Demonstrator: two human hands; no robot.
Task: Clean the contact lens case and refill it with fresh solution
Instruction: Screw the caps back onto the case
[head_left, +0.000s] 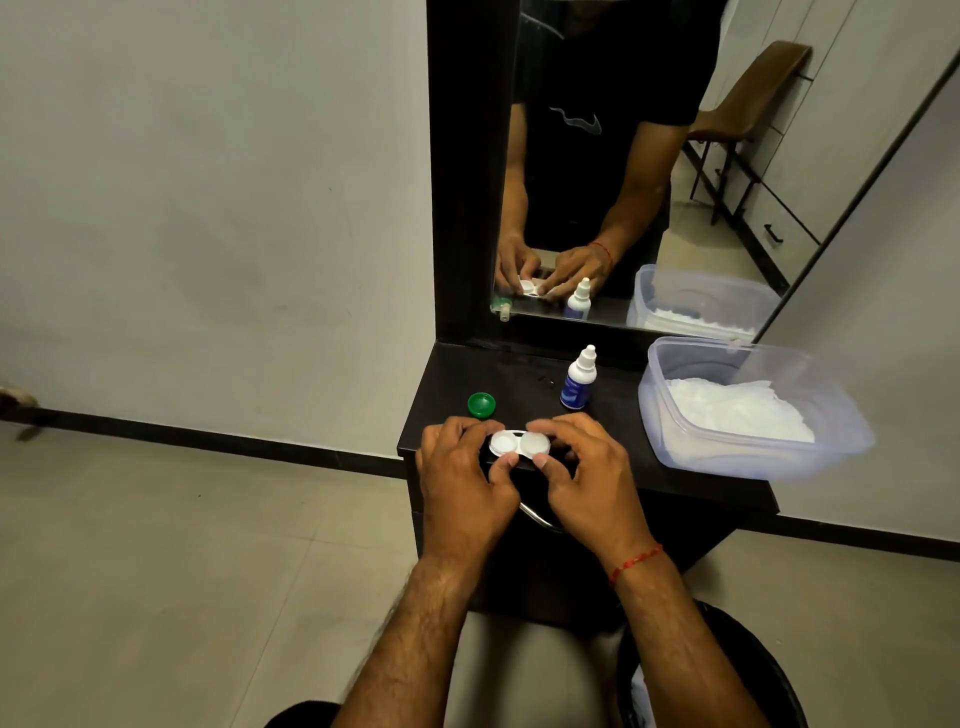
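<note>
A white contact lens case (519, 443) with two round wells sits at the front edge of the dark dresser top (613, 410). My left hand (462, 478) pinches its left end and my right hand (587, 473) pinches its right end, thumbs on the near side. A green cap (481, 404) lies on the dresser top to the left, behind my left hand. A small white solution bottle (577, 378) with a blue label stands upright behind the case, its white cap on.
A clear plastic tub (753, 410) holding white tissues sits at the right of the dresser top, overhanging its edge. A mirror (623, 156) rises behind. A dark bin (727, 675) stands on the tiled floor at lower right.
</note>
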